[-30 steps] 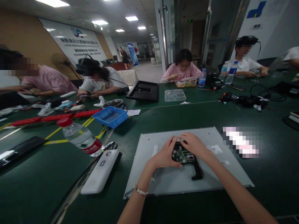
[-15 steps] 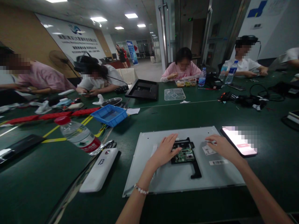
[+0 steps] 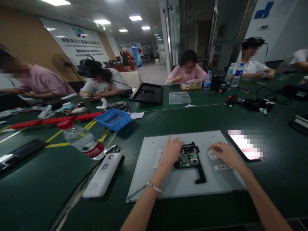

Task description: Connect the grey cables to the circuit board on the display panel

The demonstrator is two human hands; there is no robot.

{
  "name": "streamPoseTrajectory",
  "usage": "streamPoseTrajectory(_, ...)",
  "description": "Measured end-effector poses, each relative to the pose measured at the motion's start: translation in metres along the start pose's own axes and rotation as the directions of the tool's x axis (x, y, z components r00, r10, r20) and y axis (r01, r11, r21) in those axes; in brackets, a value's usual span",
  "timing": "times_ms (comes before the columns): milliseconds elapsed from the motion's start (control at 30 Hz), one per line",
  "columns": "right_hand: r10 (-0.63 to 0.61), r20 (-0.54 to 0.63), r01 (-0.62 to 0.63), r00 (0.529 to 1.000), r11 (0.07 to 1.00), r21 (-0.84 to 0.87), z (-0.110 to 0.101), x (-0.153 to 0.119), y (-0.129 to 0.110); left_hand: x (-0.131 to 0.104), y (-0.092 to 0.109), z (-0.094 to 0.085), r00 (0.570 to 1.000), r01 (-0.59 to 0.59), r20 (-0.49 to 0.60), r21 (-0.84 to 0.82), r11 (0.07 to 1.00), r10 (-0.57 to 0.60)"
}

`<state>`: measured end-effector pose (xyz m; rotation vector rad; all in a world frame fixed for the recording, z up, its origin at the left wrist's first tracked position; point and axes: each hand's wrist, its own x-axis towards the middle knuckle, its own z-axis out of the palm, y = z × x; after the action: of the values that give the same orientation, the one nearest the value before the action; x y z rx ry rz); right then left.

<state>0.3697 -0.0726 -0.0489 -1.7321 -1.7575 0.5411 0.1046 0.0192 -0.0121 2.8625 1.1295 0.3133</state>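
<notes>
A pale flat panel point(image 3: 185, 189) lies on the green table in front of me. On its middle sits a green circuit board point(image 3: 189, 159) in a black bracket point(image 3: 201, 175). My left hand point(image 3: 171, 150) is over the upper left edge of the board, its fingers apart and nothing seen in it. My right hand point(image 3: 223, 154) hovers at the panel's right side by a white label point(image 3: 213, 154), fingers curved and apart, with nothing visible between them. A barcode sticker point(image 3: 222, 167) is just below that hand. A white strip point(image 3: 157, 158) lies left of my left hand.
A lit phone point(image 3: 245, 146) borders the panel's right side. To the left are a white power bank point(image 3: 103, 175), a water bottle point(image 3: 84, 141) and a blue tray point(image 3: 113, 119). Farther back lies a black frame point(image 3: 147, 93). Several people sit around the table.
My left hand has turned and shifted slightly, its fingers now less flat over the board, uncovering the white strip. My right hand has moved slightly down, and the panel's right side has shifted a little left.
</notes>
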Motion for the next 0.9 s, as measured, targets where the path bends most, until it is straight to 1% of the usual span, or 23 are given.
streamPoseTrajectory(167,-0.002,-0.001,0.002,1.0,1.0,0.005,-0.0004,-0.0016,-0.0004,-0.0026,0.0023,-0.0049,0.999,-0.022,-0.026,0.044,0.999,0.023)
streamPoseTrajectory(367,0.014,-0.007,-0.014,1.0,1.0,-0.014,-0.0016,-0.0031,-0.0013,-0.004,0.0036,-0.0037,0.999,0.035,-0.019,-0.027,0.999,-0.036)
streamPoseTrajectory(567,0.02,-0.008,-0.02,1.0,1.0,0.017,-0.0015,-0.0031,-0.0011,-0.0032,0.0041,-0.0038,0.998,0.009,-0.061,0.108,0.994,-0.002)
streamPoseTrajectory(700,0.038,0.011,-0.038,0.999,0.999,0.029,-0.0012,-0.0023,-0.0001,-0.0022,0.0024,-0.0014,0.996,0.018,-0.093,0.135,0.991,-0.006)
streamPoseTrajectory(800,0.052,0.021,-0.053,0.998,0.998,0.044,-0.0008,-0.0018,0.0009,-0.0026,0.001,0.0017,0.995,0.021,-0.102,0.121,0.992,-0.008)
streamPoseTrajectory(900,0.082,0.011,-0.082,0.997,0.993,0.085,-0.0004,-0.0018,0.0012,-0.0042,0.0016,0.0036,0.989,0.047,-0.146,0.06,0.997,-0.038)
